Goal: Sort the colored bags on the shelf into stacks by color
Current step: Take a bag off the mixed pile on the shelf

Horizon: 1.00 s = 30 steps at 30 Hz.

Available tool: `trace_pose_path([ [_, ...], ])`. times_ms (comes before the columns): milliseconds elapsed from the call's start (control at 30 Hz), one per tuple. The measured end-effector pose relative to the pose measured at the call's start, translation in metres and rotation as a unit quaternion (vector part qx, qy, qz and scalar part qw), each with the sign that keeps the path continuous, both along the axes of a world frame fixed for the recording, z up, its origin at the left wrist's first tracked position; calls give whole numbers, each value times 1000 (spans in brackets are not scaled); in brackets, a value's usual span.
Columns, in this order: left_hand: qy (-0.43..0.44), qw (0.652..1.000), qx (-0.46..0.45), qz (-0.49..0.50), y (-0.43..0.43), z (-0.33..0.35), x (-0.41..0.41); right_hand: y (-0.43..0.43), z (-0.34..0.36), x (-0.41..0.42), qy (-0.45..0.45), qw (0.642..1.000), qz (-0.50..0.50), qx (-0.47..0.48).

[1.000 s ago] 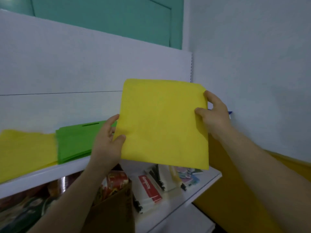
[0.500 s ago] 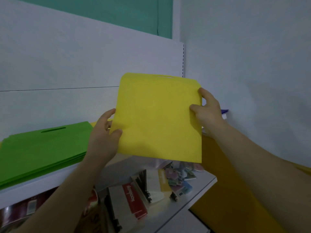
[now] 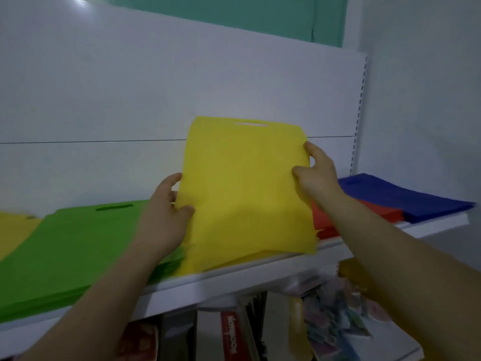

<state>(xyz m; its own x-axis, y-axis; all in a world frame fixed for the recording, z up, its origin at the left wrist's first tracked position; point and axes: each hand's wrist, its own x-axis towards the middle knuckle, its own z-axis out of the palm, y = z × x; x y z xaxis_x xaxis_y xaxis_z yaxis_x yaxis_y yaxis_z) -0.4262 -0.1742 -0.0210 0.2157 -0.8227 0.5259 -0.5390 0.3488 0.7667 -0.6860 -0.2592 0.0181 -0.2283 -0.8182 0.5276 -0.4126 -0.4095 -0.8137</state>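
Held yellow bag (image 3: 247,188) taken as reference. It stood nearly upright, its cut-out handle slot (image 3: 251,123) at the top and its lower edge down at the white shelf (image 3: 234,280); whether that edge touched the shelf could not be told. The left hand (image 3: 166,220) pinched the bag's left edge, thumb on the front face and fingers curled behind. The right hand (image 3: 316,175) gripped the bag's right edge higher up, thumb on the front and forefinger along the edge. Just left of the yellow bag, partly behind the left hand, a stack of green bags (image 3: 78,246) lay flat on the shelf, slot toward the back panel (image 3: 130,87). Further left of the bag, beyond the green stack, lay more yellow bags (image 3: 15,230), blurred. To the right of the bag, behind the right forearm, lay red bags (image 3: 325,220); beyond them, still further right, a stack of blue bags (image 3: 403,196) overlapped the red. Below the bag, under the shelf, stood books (image 3: 230,334), their titles too blurred to read.
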Motion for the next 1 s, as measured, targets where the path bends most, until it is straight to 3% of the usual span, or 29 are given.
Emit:
trace_pose_path([
  [100,-64,995,58,45,-1,-1,1,-37,-8,6,38,997,58,39],
  [200,-187,966,145,105,3,-1,-5,-70,-20,14,142,979,102,105],
  [333,-288,912,250,150,11,-2,-18,-89,-32,22,330,920,134,165],
  [467,-311,894,294,133,21,-5,-26,-85,-39,20,467,861,133,150],
  [633,-350,881,316,30,31,-4,-35,-76,-40,14,500,839,159,144],
  [767,-364,879,304,37,34,-8,-34,-71,-42,13,531,829,110,139],
  [833,-371,882,288,41,34,-11,-33,-67,-41,12,514,832,147,150],
  [1000,-378,877,296,36,35,-10,-33,-61,-42,10,559,788,183,183],
])
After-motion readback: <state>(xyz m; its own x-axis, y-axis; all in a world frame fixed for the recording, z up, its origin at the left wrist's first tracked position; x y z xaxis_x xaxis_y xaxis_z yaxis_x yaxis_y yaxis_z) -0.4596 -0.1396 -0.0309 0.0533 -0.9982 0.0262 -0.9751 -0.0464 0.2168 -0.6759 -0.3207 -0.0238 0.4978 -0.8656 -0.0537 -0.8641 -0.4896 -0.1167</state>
